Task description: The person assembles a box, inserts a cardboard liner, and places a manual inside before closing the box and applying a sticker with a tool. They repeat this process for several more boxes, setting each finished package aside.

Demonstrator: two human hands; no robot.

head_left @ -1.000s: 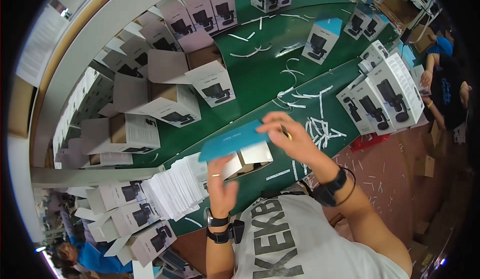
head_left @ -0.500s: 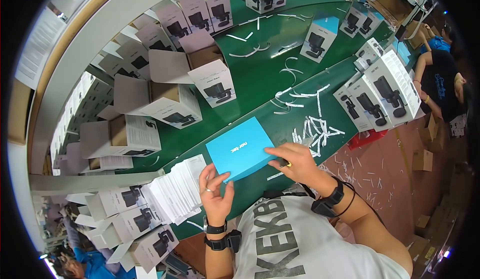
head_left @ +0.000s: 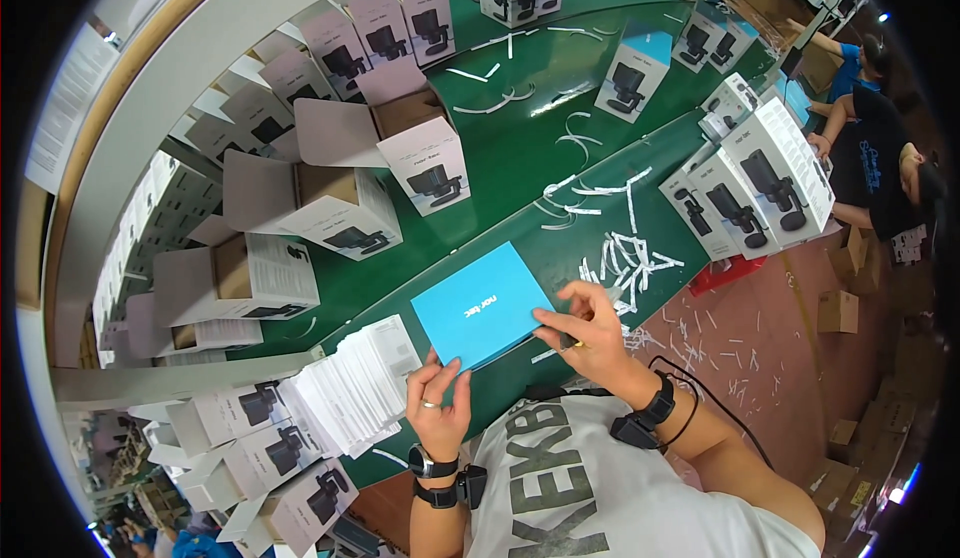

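A flat bright blue box (head_left: 470,323) with light lettering on its top lies on the green bench in front of me. My left hand (head_left: 438,403) has its fingertips and thumb closed on the near left corner. At the right end my right hand (head_left: 592,336) presses its thumb on the box edge, fingers curled. A slim dark tool with a yellow part (head_left: 577,345) sits in the right hand, mostly hidden by the fingers. Beside the left hand is a row of white folded papers (head_left: 355,388).
Open printed cartons (head_left: 345,220) stand along the left, more cartons (head_left: 285,448) at lower left. Closed boxes (head_left: 765,183) stand at the bench's right end. Cut white strips (head_left: 625,263) litter the bench beyond my right hand. A co-worker (head_left: 870,163) is at far right.
My right hand's fingers have lifted and opened a little at the box's right end, and the tool shows less. The left hand has shifted slightly right along the corner.
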